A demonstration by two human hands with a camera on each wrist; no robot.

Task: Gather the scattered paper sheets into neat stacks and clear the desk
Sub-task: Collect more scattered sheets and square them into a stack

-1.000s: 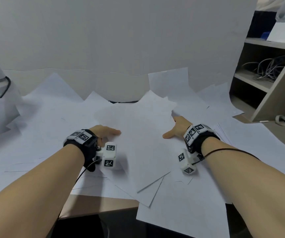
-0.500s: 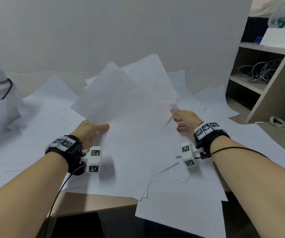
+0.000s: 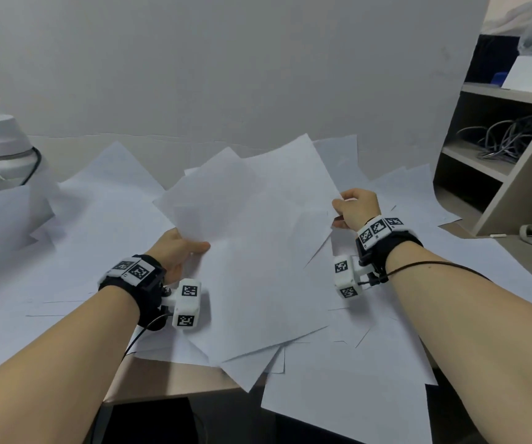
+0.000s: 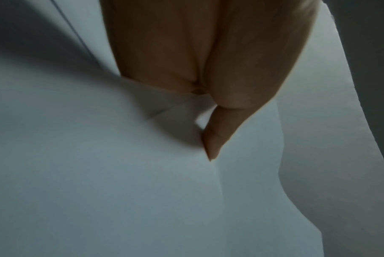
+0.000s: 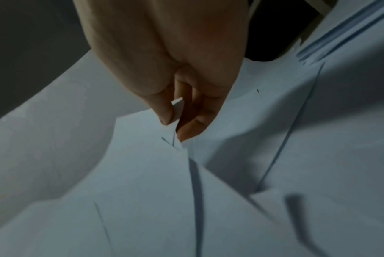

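A loose bundle of white paper sheets is held up at a slant over the desk's middle, between both hands. My left hand grips its left edge, thumb on top; in the left wrist view the thumb presses on the sheets and the other fingers are hidden underneath. My right hand pinches the bundle's right edge; in the right wrist view thumb and fingers close on the sheet edges. More white sheets lie scattered all over the desk.
A white lidded bottle stands at the far left. A wooden shelf unit with coiled cables rises at the right. Some sheets overhang the desk's front edge. A grey wall backs the desk.
Both hands went from lying flat on the sheets to gripping a bundle. The left lifted it first; the right has now closed on its right edge.
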